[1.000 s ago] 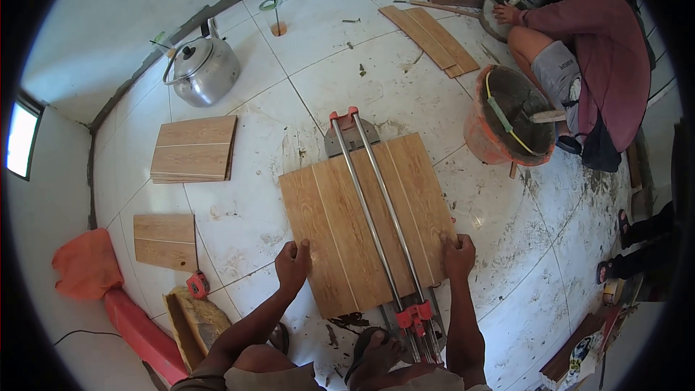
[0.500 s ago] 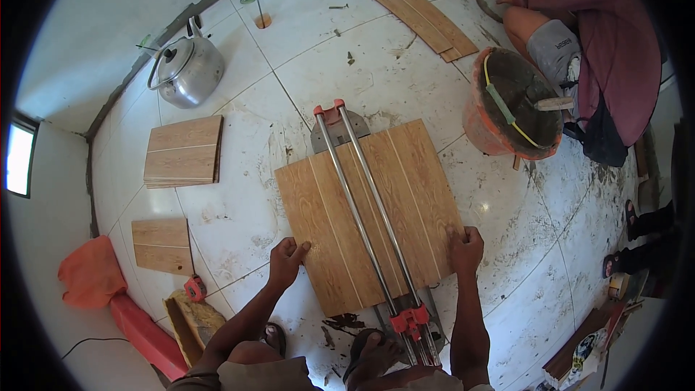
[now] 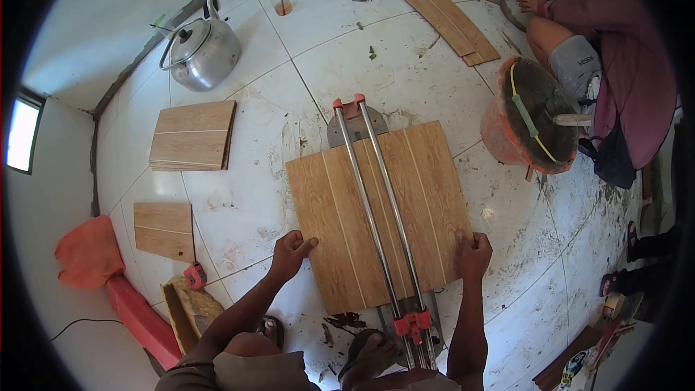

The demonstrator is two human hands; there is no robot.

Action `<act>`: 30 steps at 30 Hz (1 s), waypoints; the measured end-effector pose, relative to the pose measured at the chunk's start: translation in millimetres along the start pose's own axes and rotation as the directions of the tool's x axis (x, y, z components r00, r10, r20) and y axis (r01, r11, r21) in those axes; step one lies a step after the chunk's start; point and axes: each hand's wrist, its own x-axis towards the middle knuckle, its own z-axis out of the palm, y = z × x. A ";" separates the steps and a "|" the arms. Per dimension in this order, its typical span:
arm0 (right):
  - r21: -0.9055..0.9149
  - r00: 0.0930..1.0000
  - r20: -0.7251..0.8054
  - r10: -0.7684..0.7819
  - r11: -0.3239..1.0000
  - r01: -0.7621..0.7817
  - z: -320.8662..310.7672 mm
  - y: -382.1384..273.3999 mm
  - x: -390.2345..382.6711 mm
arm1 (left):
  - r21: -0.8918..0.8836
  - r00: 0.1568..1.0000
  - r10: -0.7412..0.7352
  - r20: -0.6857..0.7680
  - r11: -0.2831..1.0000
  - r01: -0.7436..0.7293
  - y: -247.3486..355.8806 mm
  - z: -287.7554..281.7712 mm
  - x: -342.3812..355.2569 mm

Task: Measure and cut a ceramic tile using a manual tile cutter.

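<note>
A square wood-look tile [image 3: 326, 210] lies in the tile cutter, beneath its two steel rails [image 3: 369, 185]. The red-and-black slider [image 3: 413, 324] sits at the near end, between my sandalled feet. My left hand [image 3: 292, 253] pinches the tile's left edge, and my right hand [image 3: 474, 253] grips its right edge with curled fingers. Left of the cutter are a stack of smaller wood-look pieces [image 3: 188, 130], a single piece [image 3: 163, 224] and a red tape measure [image 3: 195, 275].
Around me are a kettle [image 3: 205, 58], cups [image 3: 282, 3], planks [image 3: 441, 25], a mortar bucket [image 3: 528, 123], red cloth [image 3: 90, 250] and a torn bag [image 3: 184, 308]. A co-worker [image 3: 630, 72] crouches at right; another person's legs [image 3: 651, 242] stand at the edge.
The tile and both hands have shifted slightly, mostly rightward relative to the rails, with the grip held. The whole view has also moved a little.
</note>
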 end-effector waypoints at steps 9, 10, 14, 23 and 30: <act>0.048 0.994 0.101 -0.051 0.998 0.047 3.2 -6.4 5.9 | -0.073 0.991 -0.119 0.062 0.990 0.123 3.9 -14.0 3.5; 0.050 0.990 0.134 -0.043 0.998 0.037 3.7 -8.1 6.3 | -0.080 0.991 -0.106 0.084 0.990 0.112 -0.6 -15.6 5.3; 0.036 0.991 0.101 -0.085 0.996 0.081 6.1 2.3 8.8 | -0.052 0.991 -0.086 0.102 0.994 0.092 7.5 -13.5 4.3; 0.019 0.992 0.085 -0.093 0.996 0.091 7.3 2.0 10.3 | -0.045 0.990 -0.097 0.105 0.994 0.102 9.5 -12.8 5.1; 0.012 0.994 0.093 -0.064 0.998 0.064 6.4 -3.1 7.7 | -0.027 0.988 -0.111 0.103 0.993 0.114 7.1 -12.3 4.8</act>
